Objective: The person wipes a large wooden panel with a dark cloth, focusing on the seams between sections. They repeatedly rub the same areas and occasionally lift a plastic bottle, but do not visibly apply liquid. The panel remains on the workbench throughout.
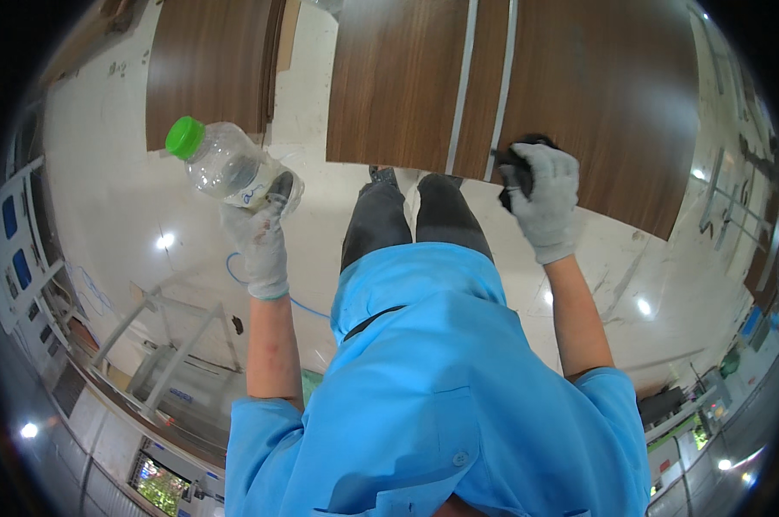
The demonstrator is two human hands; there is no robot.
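Note:
My left hand (258,250), in a whitish work glove, is closed round the base of a clear plastic bottle (226,164). The bottle tilts up to the left, its green screw cap (184,138) on, with blue handwriting on its side. My right hand (546,196), gloved the same way, is closed on a crumpled black rag (519,177). It is at the near edge of a brown wood-grain panel (596,95); whether the rag touches the surface I cannot tell. Two pale grey strips (464,86) run lengthwise along the panel.
A stack of similar brown boards (208,69) stands at the far left. A blue hose (308,308) trails over the pale floor (131,224) by my left arm. Metal frames (178,353) stand at the left, with more racks (734,202) on the right.

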